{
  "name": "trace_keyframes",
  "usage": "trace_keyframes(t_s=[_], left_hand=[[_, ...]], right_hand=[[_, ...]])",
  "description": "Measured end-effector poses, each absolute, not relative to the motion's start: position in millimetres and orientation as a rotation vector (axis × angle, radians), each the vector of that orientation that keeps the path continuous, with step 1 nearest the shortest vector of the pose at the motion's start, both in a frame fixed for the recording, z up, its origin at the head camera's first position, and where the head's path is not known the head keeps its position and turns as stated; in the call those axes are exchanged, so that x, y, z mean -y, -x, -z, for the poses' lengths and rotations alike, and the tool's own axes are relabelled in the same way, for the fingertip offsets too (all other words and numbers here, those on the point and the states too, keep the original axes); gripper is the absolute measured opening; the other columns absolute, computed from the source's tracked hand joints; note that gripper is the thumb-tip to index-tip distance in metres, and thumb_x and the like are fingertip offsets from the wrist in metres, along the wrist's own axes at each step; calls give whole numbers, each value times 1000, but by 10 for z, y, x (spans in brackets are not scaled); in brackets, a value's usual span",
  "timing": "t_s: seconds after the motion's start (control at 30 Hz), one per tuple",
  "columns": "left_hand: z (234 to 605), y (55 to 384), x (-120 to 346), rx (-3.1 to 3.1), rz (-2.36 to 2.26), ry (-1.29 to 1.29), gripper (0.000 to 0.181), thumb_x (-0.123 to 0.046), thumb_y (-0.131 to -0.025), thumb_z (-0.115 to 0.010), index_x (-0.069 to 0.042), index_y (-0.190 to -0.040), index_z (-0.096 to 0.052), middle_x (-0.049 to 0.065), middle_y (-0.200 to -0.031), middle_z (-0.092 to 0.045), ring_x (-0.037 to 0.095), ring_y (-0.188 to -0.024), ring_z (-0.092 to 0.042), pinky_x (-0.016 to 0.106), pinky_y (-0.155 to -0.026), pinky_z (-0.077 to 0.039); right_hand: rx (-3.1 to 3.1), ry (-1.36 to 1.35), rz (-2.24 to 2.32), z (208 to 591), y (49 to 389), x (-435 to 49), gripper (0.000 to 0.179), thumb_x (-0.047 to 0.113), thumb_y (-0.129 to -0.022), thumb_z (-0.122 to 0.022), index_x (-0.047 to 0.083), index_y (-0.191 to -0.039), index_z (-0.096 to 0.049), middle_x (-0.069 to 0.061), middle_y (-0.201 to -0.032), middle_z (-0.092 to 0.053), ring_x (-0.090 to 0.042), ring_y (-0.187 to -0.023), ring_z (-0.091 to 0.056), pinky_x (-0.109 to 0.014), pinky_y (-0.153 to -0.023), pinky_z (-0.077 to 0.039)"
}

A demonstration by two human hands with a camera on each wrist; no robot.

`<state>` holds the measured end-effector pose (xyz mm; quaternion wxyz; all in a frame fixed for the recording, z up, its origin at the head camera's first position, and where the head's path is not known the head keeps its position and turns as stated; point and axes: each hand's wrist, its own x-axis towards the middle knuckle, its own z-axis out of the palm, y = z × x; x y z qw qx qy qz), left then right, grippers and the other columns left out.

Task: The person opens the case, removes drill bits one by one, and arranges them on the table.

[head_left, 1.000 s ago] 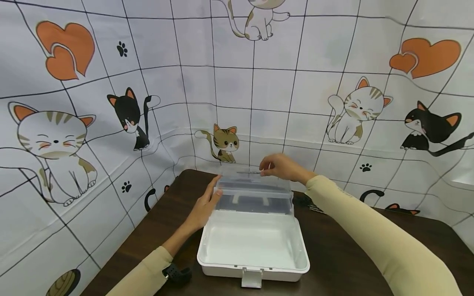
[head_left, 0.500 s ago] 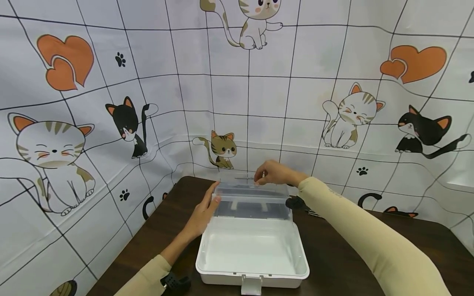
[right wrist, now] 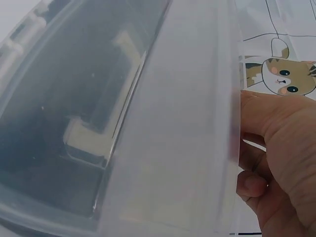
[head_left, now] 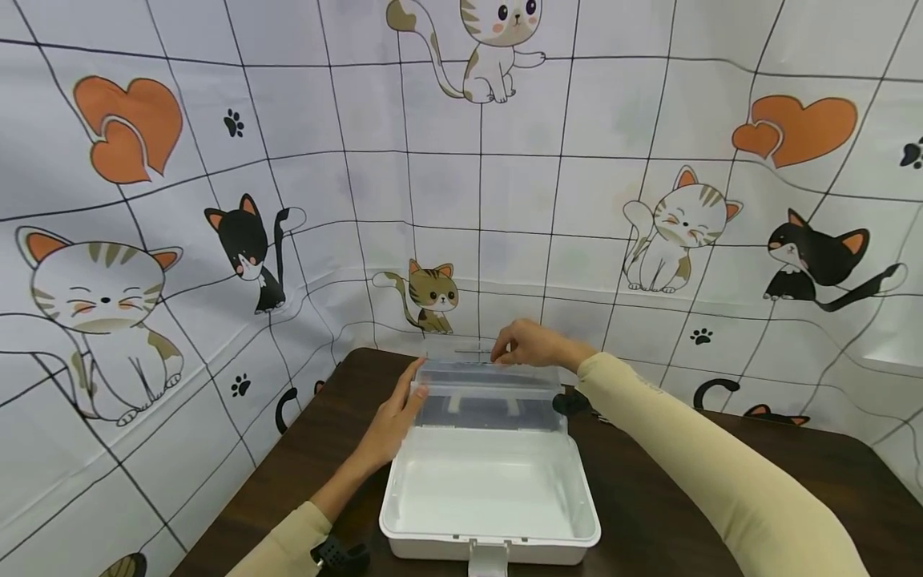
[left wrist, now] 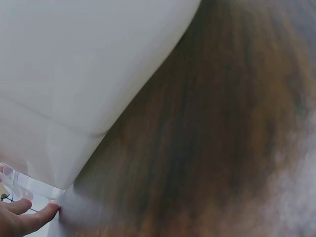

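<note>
A white plastic storage box with its clear lid swung back lies on the table. The front latch hangs down. My left hand touches the lid's left side with its fingers nearly straight; in the left wrist view, fingertips reach the lid's edge past the box wall. My right hand pinches the lid's far edge. In the right wrist view, the curled fingers sit at the rim of the clear lid, partly hidden behind it.
The dark wooden table surrounds the box. A white sheet printed with cats and hearts hangs behind and to the left. A small thin metal thing shows behind the right sleeve, mostly hidden.
The head view has tilted up a little, so everything sits lower. Both hands keep their places on the lid, which stays swung back.
</note>
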<state>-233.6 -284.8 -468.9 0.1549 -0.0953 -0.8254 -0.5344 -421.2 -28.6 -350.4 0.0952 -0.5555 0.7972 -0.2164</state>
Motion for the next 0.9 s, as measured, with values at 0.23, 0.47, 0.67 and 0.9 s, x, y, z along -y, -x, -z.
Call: trace_keyframes(t_s=[0.23,0.47,0.67,0.9], left_hand=[[4677,2312,2865,2369,1523,255,54,-42,-111,-42,-50,-160,-19,6,-164,-25,37,-141,-39,68,-106,-32],[4652,2295,2871,2361,1522,272,55,-41,-111,-42,-49,-160,-18,8,-164,-24,39,-141,-38,69,-106,-30],[4674,2317,2854,2372,1510,262,55,-42,-111,-42,-50,-160,-18,8,-164,-25,39,-141,-38,68,-106,-31],[4715,2365,2851,2349,1552,278,54,-37,-112,-43,-47,-160,-19,11,-164,-24,40,-142,-36,68,-107,-29]], right_hand=[[-2373,1649,656,3551,4218,310,12,1,-95,-72,4,-105,-79,-1,-98,-73,-10,-78,-63,-28,-68,-54],[-2382,1650,668,3538,4169,313,11,3,-97,-70,4,-106,-78,-2,-98,-72,-11,-77,-64,-29,-67,-53],[-2409,1570,668,3538,4156,259,12,6,-100,-68,4,-108,-77,0,-98,-71,-15,-78,-66,-29,-68,-54],[-2433,1554,709,3504,4150,172,14,9,-101,-67,1,-110,-74,-2,-96,-69,-17,-77,-63,-31,-68,-53]])
